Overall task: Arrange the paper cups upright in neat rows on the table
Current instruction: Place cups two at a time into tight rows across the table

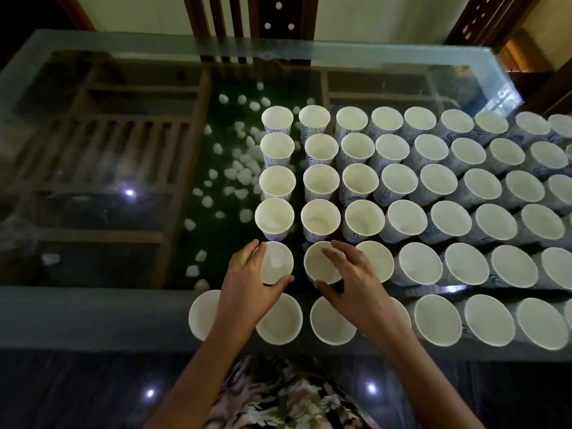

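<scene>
Glass over dark wood: my desk (93,317) carries the paper cups (433,181), white inside and blue-patterned outside, standing upright with mouths open. They sit in six rows that fill the right half of the top and run out of view at the right edge. The nearest row stands on the frosted band along the desk's front rim.

In the second row from me, my left hand (247,283) grips the end cup (277,264), fingers curled round its far side and thumb on its near rim. Just beside it, my right hand (353,280) holds the neighbouring cup (320,267), thumb under the near rim and fingers arched over its mouth. Both cups are upright on the glass, a small gap between them.

Beneath the clear top, white pebbles (229,174) lie scattered on what looks like a green bed, flanked by a wooden lattice (123,134). Behind the desk stands a dark slatted chair back (244,17) against a cream wall (139,13). The floor (93,394) is dark and glossy, catching two points of light. My floral garment (288,394) shows at the bottom.
</scene>
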`<action>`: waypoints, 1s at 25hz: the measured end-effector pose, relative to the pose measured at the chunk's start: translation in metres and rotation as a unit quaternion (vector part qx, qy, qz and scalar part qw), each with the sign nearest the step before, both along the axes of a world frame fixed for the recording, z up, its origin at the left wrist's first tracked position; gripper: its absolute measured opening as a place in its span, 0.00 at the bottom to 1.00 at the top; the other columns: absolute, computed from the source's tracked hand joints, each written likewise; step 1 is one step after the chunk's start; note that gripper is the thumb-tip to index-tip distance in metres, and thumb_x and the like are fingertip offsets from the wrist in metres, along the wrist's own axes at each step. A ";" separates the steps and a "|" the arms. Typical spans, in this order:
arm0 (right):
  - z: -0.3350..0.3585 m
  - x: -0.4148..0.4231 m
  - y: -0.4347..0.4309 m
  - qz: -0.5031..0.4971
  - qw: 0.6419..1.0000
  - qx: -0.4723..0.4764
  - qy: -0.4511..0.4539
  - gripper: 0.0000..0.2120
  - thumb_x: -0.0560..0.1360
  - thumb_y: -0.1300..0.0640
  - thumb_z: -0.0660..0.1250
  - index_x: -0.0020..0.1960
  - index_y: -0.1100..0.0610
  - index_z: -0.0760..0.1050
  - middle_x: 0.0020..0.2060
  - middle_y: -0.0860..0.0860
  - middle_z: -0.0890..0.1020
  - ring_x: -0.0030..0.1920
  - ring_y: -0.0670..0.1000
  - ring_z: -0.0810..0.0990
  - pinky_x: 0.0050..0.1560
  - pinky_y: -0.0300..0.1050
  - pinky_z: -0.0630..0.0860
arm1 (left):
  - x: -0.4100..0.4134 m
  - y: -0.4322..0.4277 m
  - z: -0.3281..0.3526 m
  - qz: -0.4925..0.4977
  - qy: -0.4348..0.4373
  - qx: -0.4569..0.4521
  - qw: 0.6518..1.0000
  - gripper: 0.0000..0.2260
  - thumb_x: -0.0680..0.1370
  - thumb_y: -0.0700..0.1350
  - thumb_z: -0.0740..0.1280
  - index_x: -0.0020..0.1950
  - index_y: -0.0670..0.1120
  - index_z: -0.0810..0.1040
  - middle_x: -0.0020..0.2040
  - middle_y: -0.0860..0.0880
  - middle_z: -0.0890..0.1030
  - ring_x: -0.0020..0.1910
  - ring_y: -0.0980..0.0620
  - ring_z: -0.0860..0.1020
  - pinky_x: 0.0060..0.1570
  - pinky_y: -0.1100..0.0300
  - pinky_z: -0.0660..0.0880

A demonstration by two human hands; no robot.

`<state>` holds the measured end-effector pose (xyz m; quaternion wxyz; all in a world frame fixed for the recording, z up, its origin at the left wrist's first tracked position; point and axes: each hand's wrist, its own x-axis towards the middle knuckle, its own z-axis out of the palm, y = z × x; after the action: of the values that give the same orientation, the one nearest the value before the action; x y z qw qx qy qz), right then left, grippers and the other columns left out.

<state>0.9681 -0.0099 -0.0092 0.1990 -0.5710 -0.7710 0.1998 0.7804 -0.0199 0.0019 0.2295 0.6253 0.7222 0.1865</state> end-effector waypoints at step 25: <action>0.005 0.002 -0.071 0.036 0.999 -0.028 -0.017 0.34 0.58 0.55 0.81 0.61 0.62 0.74 0.59 0.59 0.77 0.58 0.62 0.76 0.57 0.51 0.73 | 0.005 -0.068 -0.007 -0.081 0.011 0.029 0.996 0.31 0.62 0.53 0.78 0.60 0.39 0.77 0.61 0.42 0.77 0.59 0.42 0.76 0.58 0.57 0.65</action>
<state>0.9696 -0.0810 -0.0043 0.1627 -0.5517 -0.7883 0.2185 0.7858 -0.0882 -0.0053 0.2173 0.6905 0.6658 0.1811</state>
